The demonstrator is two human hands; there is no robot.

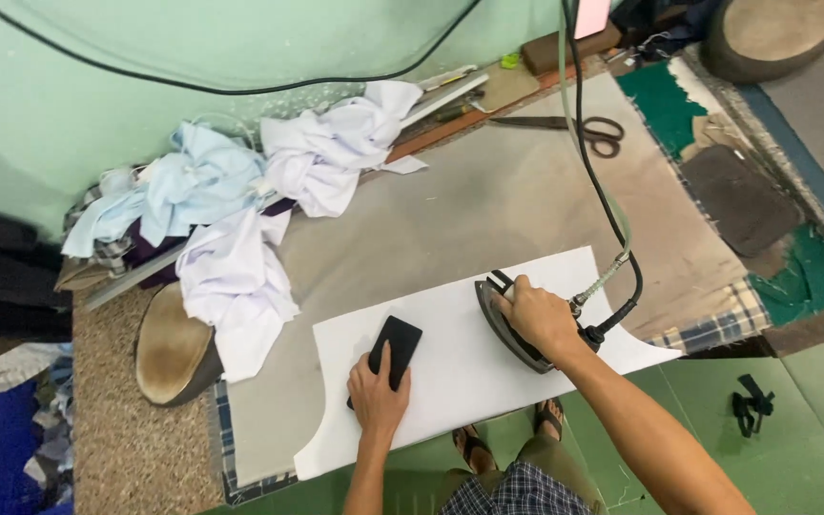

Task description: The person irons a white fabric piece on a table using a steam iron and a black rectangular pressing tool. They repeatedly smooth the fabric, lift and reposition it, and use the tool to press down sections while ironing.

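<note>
**Single head-worn view, looking steeply down on the table**

One camera only, worn on the person's head; no second view shares the scene. It looks down and forward across the table [488, 205], whose long axis runs aslant from 8 o'clock to 2 o'clock. The person's own forearms enter from 6 o'clock, the left hand [377, 399] and right hand [538, 317] lying near, just below frame centre. The pale green wall [97, 114] closes the field from 9 to 12 o'clock; the green floor [803, 448] shows at 4 to 5 o'clock. Sandalled feet [474, 446] at 6 o'clock confirm the steep downward tilt.
</note>
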